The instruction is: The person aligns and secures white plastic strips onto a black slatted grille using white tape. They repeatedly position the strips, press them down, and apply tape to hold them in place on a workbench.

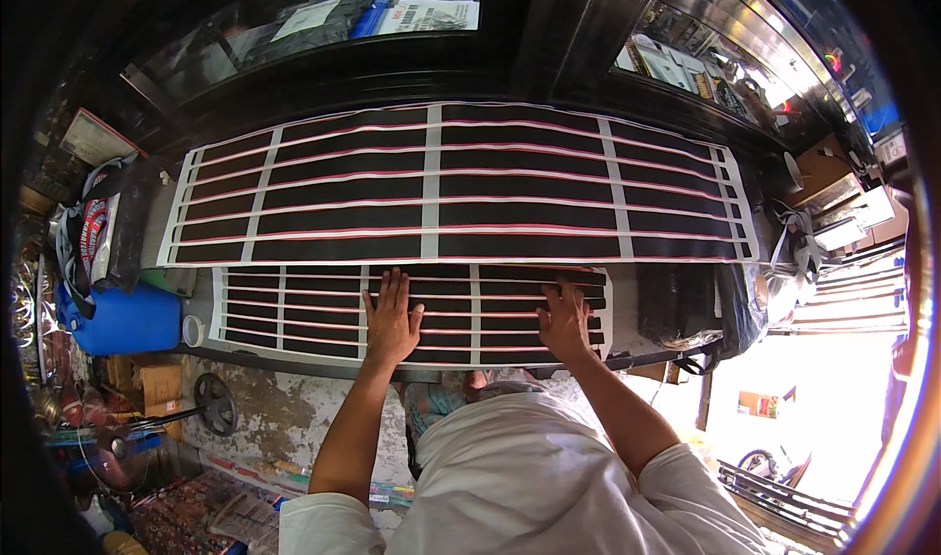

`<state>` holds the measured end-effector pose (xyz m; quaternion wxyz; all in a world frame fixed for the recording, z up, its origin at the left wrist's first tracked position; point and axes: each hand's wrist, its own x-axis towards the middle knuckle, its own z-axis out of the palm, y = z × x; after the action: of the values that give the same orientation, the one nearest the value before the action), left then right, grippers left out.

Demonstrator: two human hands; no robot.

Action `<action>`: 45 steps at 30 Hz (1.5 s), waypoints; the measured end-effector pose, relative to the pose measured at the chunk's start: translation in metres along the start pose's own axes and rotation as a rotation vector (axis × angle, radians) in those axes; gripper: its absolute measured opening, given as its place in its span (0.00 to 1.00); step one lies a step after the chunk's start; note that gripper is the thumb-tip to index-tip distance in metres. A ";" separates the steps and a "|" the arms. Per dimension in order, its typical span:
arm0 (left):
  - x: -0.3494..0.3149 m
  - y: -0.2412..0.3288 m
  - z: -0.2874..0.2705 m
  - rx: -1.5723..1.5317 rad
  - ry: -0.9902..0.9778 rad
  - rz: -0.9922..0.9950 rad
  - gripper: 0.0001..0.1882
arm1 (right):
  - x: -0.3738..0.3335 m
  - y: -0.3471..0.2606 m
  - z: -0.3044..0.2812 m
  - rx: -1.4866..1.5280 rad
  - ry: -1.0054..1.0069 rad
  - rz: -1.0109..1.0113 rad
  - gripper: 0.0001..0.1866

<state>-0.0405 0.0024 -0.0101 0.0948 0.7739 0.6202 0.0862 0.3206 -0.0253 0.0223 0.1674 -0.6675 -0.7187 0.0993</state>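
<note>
Spread across the near side of the table (624, 310) is a sheet of black panels (323, 316) divided by white and red stripes. My left hand (394, 322) lies flat on its middle, fingers stretched away from me. Toward its right end my right hand (566, 325) also rests on the sheet, fingers spread. Neither hand holds anything. A longer sheet (343, 190) with similar black panels and pale cross strips lies just beyond, its near edge over the far part of the smaller one.
A blue plastic container (127, 318) and a small white cup-like piece (194, 330) are at the left. Printed straps (93, 217) hang above. Dark wrapped bundles (678, 305) sit at the right end. A dark framed cabinet (392, 70) with glass panes stands behind the table.
</note>
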 end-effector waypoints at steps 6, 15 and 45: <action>0.004 0.018 0.004 -0.022 0.009 0.061 0.36 | -0.002 -0.018 0.008 0.071 -0.047 -0.112 0.27; 0.006 0.044 0.010 -0.001 0.033 0.074 0.34 | 0.017 -0.042 0.010 0.087 -0.094 -0.204 0.27; 0.034 0.069 0.000 -0.179 -0.044 0.251 0.31 | 0.064 -0.080 0.019 0.054 -0.174 -0.165 0.26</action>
<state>0.0322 0.0210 0.0078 0.1656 0.8354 0.5064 0.1355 0.2363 0.0323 0.0407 0.1300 -0.5903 -0.7800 0.1620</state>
